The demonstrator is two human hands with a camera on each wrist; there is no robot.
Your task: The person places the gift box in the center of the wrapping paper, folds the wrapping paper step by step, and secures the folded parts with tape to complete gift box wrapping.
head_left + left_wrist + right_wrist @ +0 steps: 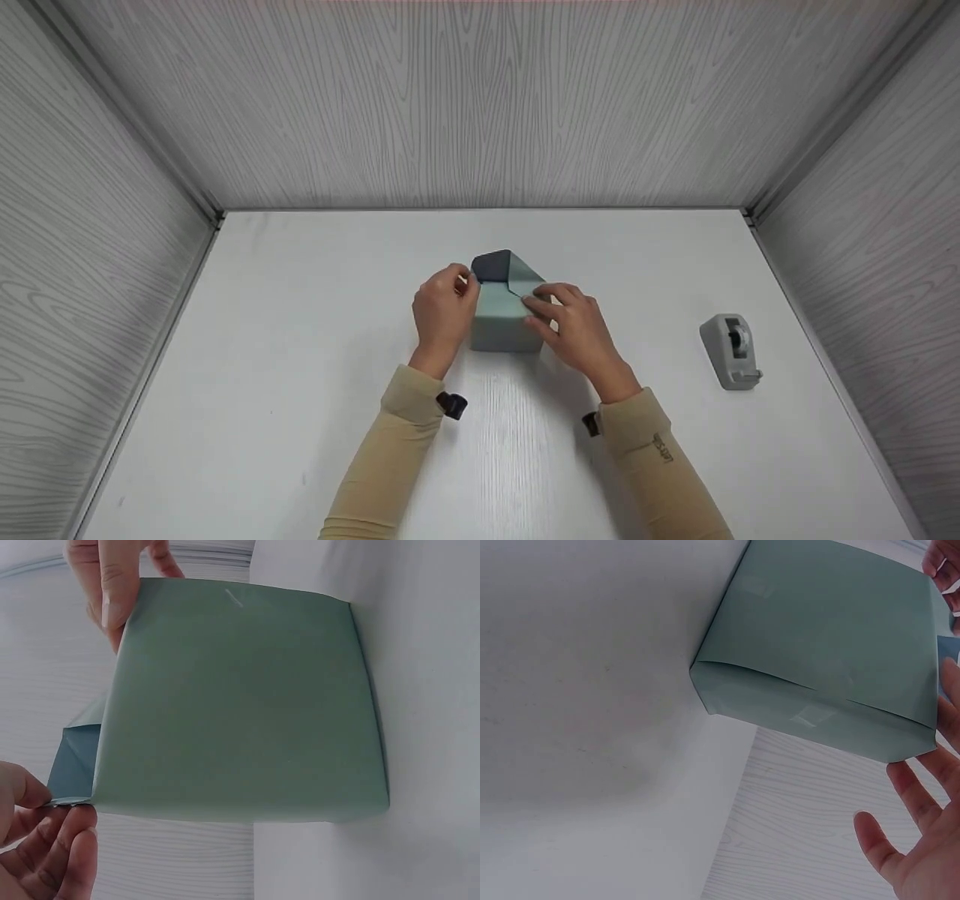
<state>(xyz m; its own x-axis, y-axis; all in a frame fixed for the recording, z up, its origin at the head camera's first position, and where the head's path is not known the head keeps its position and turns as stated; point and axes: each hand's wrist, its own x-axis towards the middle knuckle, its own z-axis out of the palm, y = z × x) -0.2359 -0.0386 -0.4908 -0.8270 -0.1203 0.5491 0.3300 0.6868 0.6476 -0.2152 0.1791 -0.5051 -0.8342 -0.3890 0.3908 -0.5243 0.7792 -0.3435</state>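
A box wrapped in pale green paper (505, 334) stands on the table, its end towards the far side folded into flaps. The dark blue inside of the paper (491, 267) shows at the far left of its top. At that corner my left hand (445, 311) pinches the edge of a paper flap (71, 802) between thumb and fingers. Across the box, my right hand (576, 328) rests its extended fingers on the top and right edge, on a folded flap (523, 276). In the right wrist view, a piece of clear tape (812, 716) lies on the box's side.
A grey tape dispenser (731, 352) with a roll stands at the right of the white table (300, 420). Wood-grain panels (465, 105) enclose the table at the back and both sides. Dark wrist cameras (451, 405) are worn under the tan sleeves.
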